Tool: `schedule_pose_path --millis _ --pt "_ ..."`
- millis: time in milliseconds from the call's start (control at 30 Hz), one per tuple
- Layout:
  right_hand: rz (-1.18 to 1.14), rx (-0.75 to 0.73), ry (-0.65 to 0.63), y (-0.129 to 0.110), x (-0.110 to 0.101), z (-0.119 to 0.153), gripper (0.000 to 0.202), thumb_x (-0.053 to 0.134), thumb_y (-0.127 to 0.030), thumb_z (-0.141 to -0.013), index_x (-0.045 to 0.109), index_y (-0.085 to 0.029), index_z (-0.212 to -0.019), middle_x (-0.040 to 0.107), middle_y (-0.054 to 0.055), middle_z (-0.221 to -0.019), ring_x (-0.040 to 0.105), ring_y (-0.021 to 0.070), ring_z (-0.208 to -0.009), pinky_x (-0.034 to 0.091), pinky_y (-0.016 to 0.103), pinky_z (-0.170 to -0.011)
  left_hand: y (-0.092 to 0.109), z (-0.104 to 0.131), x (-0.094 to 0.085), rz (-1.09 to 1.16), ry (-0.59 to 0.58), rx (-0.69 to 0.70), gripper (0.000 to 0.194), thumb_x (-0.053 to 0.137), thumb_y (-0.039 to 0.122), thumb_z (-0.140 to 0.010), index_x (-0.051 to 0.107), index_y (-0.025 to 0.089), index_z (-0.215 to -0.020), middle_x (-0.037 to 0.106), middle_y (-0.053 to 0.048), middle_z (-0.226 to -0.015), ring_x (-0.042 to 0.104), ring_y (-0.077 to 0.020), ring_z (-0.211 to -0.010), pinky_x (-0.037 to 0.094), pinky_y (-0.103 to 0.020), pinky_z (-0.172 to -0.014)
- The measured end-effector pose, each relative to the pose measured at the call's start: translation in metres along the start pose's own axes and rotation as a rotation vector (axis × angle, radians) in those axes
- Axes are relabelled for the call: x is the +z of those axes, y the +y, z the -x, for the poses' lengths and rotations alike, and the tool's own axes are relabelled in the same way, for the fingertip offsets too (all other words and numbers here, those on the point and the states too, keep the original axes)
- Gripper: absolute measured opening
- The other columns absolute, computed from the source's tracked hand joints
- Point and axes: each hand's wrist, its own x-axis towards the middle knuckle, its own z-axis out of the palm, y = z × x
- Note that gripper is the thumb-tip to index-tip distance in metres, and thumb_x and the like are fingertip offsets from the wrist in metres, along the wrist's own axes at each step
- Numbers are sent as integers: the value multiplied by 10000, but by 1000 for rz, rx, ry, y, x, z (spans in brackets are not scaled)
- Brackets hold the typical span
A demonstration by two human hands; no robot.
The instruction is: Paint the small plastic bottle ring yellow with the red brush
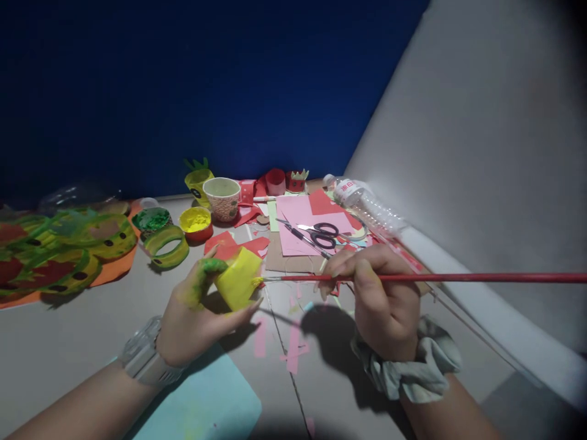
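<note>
My left hand [195,315], its fingers smeared with green and yellow paint, grips a small bright-yellow painted piece [239,280], perhaps a paper tube; its far side is hidden. In my right hand [383,299] is a long red paintbrush [440,278], held level in a pinch. The brush's yellow-coated tip touches the right edge of the yellow piece. Beyond my left hand stand a pot of yellow paint [196,223] and a pot of green paint [153,221]. A green and yellow painted ring [169,247] lies in front of them.
Painted green, yellow and red pieces [59,256] crowd the left. A patterned paper cup [222,198] stands behind. Black-handled scissors [323,235] lie on pink paper [293,241]. A plastic bottle [362,201] rests by the white wall [495,153]. Near me is a light-blue sheet [215,397].
</note>
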Motion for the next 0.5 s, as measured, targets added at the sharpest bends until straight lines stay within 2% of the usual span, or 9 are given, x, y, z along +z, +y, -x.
schedule_pose_path --millis 67,167,267,367,500 --pt "11 -14 36 -1 -4 -4 149 452 -180 -901 565 -203 -806 587 -3 -680 566 117 -607 447 286 -574 1 -1 1 15 -14 -4 460 814 262 -558 513 219 -904 699 -25 -874 698 -221 -785 603 -307 -651" --pt "-102 2 83 -5 -8 -9 177 440 -190 -901 569 -201 -781 575 -3 -662 565 116 -558 441 284 -524 1 -3 2 41 -56 -14 476 811 239 -562 497 221 -920 700 -21 -880 702 -221 -780 610 -305 -643" --pt "-188 52 44 -7 -10 -9 193 422 -195 -911 560 -194 -777 564 -9 -661 562 103 -531 447 279 -512 -1 -2 3 90 -106 -49 484 807 218 -571 496 209 -942 700 -30 -917 702 -230 -822 610 -309 -685" --pt "-112 83 -37 -5 -9 -4 169 432 -221 -915 552 -202 -797 567 -8 -662 563 109 -590 449 287 -564 -3 -1 3 118 -134 -90 504 808 203 -572 496 198 -969 700 -54 -974 690 -250 -899 599 -316 -743" --pt "24 31 -41 -1 -9 -1 147 445 -226 -910 539 -210 -798 570 -5 -687 548 113 -640 432 303 -619 -2 -1 3 135 -167 -74 470 796 170 -587 502 195 -953 707 -75 -1009 686 -252 -925 596 -298 -753"
